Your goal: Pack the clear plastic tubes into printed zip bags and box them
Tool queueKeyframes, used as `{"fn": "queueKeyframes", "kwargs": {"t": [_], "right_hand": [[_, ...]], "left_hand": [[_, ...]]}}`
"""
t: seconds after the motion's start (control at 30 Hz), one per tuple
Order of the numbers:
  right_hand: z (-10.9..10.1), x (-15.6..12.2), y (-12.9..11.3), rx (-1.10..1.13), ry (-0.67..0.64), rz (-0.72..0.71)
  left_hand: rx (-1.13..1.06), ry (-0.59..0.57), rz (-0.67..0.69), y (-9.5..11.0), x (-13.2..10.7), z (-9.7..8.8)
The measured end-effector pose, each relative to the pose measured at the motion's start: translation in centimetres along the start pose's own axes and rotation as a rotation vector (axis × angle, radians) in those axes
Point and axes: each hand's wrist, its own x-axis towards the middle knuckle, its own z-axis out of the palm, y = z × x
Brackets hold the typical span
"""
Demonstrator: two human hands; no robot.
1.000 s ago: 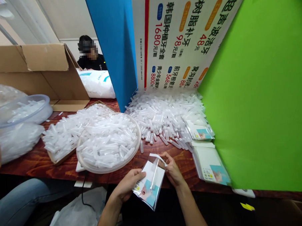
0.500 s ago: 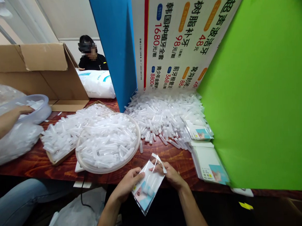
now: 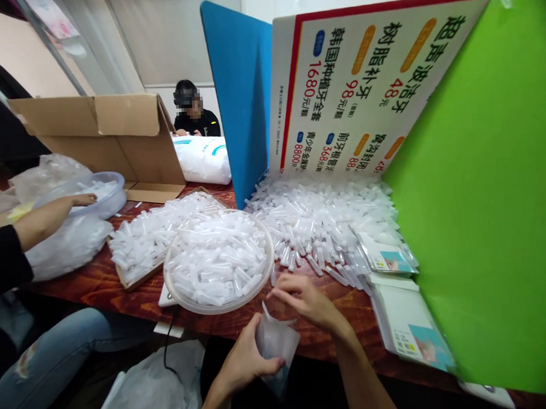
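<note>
My left hand (image 3: 246, 359) grips a clear plastic bag (image 3: 279, 340) low in front of me, thumb across its near side. The bag's mouth gapes upward, and some blue print shows at its bottom. Just above the mouth is my right hand (image 3: 307, 299), fingers curled and their tips pinched together; whether anything is between them I cannot make out. Past those fingertips a single small translucent tube (image 3: 273, 275) lies beside a round bowl (image 3: 170, 287) heaped with white-capped tubes (image 3: 216, 255). A larger loose pile of tubes (image 3: 318, 214) spreads behind my right hand.
At right, stacks of packaged cards (image 3: 395, 307) lean by a green panel (image 3: 482, 219). A priced sign board (image 3: 349, 92) and blue panel (image 3: 235, 79) stand behind the pile. A co-worker's hand (image 3: 80, 201) reaches into a basin (image 3: 114, 199) at left; another person sits behind.
The bag has been tilted upright and its mouth opened in my left hand. My right hand has let go of the bag's top and moved up toward the tubes. The view has shifted left.
</note>
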Motion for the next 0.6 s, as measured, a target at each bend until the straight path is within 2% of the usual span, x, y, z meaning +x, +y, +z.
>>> {"fn": "queueKeyframes", "kwargs": {"t": [0.03, 0.1, 0.2, 0.3, 0.37, 0.47, 0.53, 0.6], "right_hand": [[-0.2, 1.5, -0.6, -0.11, 0.039, -0.003], [0.3, 4.6, -1.4, -0.324, 0.027, 0.009], [3.2, 9.1, -1.5, -0.478, -0.04, 0.052], [6.2, 11.5, -1.1, -0.502, -0.053, 0.059], [6.8, 11.5, -0.8, -0.469, -0.036, 0.034], [4.9, 9.1, -0.1, -0.369, 0.056, 0.001], [3.1, 6.3, 0.9, -0.189, 0.251, 0.02], [1.9, 3.1, 2.3, 0.158, 0.5, 0.078]], "left_hand": [[-0.021, 0.034, 0.015, -0.1, -0.2, -0.1], [-0.075, 0.097, 0.03, -0.6, -0.4, -0.5], [-0.172, 0.186, -0.007, -1.6, -0.3, -1.2], [-0.321, 0.204, -0.049, -2.4, -0.4, -2.0], [-0.448, 0.134, -0.038, -2.5, -0.8, -2.3], [-0.633, -0.024, -0.028, -1.8, -1.9, -2.5], [-0.691, -0.094, -0.035, -1.2, -2.4, -2.3], [-0.702, -0.131, -0.033, -1.0, -2.4, -2.1]]}}
